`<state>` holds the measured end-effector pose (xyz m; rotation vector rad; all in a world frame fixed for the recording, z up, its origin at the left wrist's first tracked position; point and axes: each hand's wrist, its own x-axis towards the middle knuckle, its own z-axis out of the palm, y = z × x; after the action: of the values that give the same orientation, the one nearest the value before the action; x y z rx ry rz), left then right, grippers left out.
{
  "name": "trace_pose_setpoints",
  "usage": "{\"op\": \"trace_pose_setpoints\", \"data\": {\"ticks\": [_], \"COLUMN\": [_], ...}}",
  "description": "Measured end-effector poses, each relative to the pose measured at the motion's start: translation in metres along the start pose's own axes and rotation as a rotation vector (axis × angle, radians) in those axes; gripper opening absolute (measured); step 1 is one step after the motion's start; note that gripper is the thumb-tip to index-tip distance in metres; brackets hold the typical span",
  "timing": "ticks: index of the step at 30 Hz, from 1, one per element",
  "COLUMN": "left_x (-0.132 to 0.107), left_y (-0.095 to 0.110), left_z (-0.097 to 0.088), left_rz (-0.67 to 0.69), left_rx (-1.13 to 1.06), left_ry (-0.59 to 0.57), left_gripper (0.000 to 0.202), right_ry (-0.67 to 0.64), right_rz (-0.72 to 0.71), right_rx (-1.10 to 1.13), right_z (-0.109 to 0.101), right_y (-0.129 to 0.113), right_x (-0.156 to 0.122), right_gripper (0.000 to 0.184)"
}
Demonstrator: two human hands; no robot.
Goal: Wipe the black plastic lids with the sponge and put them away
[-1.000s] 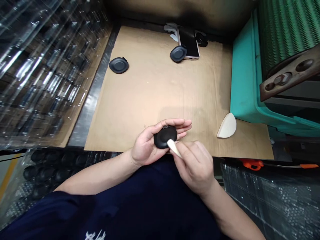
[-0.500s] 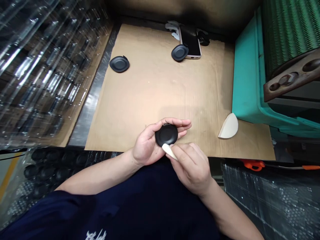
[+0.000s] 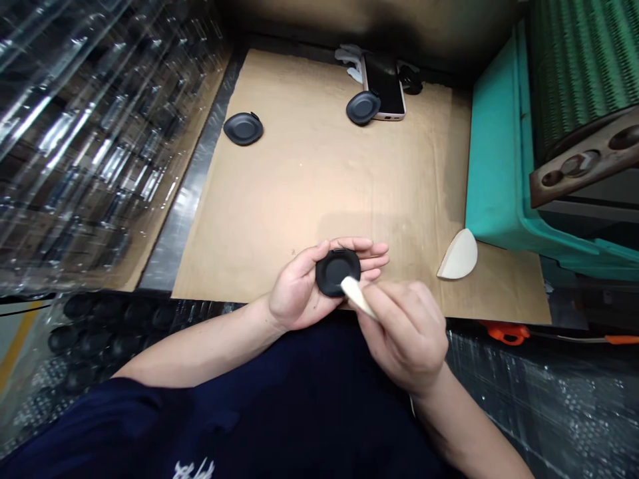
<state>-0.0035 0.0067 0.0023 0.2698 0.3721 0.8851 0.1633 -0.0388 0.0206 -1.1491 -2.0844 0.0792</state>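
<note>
Black rounded disc (image 3: 338, 273) lying flat on the upturned palm of the left hand (image 3: 299, 286), fingers (image 3: 372, 249) spread and slightly curled behind its far edge. Right hand (image 3: 404, 336) closed, thumb and fingers pressed together, pinching a cream sponge wedge (image 3: 357, 296), tip touching the disc's lower right edge. Both hands just over the near edge of a brown cardboard sheet (image 3: 319, 186), above a navy shirt (image 3: 249, 426). Farther up the sheet, a second black disc (image 3: 243, 128) alone toward the left, and a third black disc (image 3: 363, 108) overlapping the edge of a phone (image 3: 384, 86), a white glove (image 3: 349, 60) just behind. A half-round cream sponge (image 3: 458, 255) on the sheet near the right, just beside a teal bin (image 3: 494, 153). Clear plastic trays (image 3: 100, 133) stacked along the left; an orange-handled tool (image 3: 506, 332) past the sheet's lower right edge.
</note>
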Motion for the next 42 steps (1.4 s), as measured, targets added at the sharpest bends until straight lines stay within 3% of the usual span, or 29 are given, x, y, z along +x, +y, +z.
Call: {"op": "trace_pose_setpoints", "data": {"ticks": [5, 11, 15, 20, 25, 31, 36, 39, 42], "left_x": [0.001, 0.002, 0.003, 0.004, 0.004, 0.004, 0.004, 0.004, 0.003], "left_y": [0.0, 0.002, 0.0, -0.001, -0.001, 0.001, 0.003, 0.004, 0.005], "left_z": [-0.002, -0.004, -0.004, -0.006, -0.004, -0.006, -0.003, -0.001, -0.001], "left_rz": [-0.007, -0.146, -0.089, -0.161, -0.112, -0.169, -0.14, -0.116, -0.112], "left_rx": [0.028, 0.028, 0.03, 0.079, 0.058, 0.097, -0.041, -0.072, -0.082], "left_ry": [0.013, -0.012, 0.025, -0.019, 0.012, 0.032, 0.002, -0.004, -0.016], "left_gripper": [0.048, 0.047, 0.046, 0.046, 0.045, 0.043, 0.062, 0.075, 0.082], "right_ry": [-0.07, -0.012, -0.067, -0.044, -0.088, -0.024, 0.028, 0.118, 0.119], "right_rz": [-0.037, -0.136, -0.115, -0.135, -0.106, -0.119, 0.037, 0.151, 0.174], "right_rx": [-0.284, -0.187, -0.228, -0.17, -0.208, -0.118, 0.11, 0.087, 0.066], "right_z": [0.002, 0.009, 0.004, 0.005, 0.002, 0.007, -0.004, -0.013, -0.015], "right_y": [0.013, 0.012, 0.016, 0.014, 0.015, 0.009, 0.009, 0.012, 0.012], "right_x": [0.012, 0.018, 0.014, 0.012, 0.013, 0.017, 0.014, 0.008, 0.004], "right_gripper": [0.025, 0.028, 0.03, 0.03, 0.029, 0.027, 0.031, 0.033, 0.033]}}
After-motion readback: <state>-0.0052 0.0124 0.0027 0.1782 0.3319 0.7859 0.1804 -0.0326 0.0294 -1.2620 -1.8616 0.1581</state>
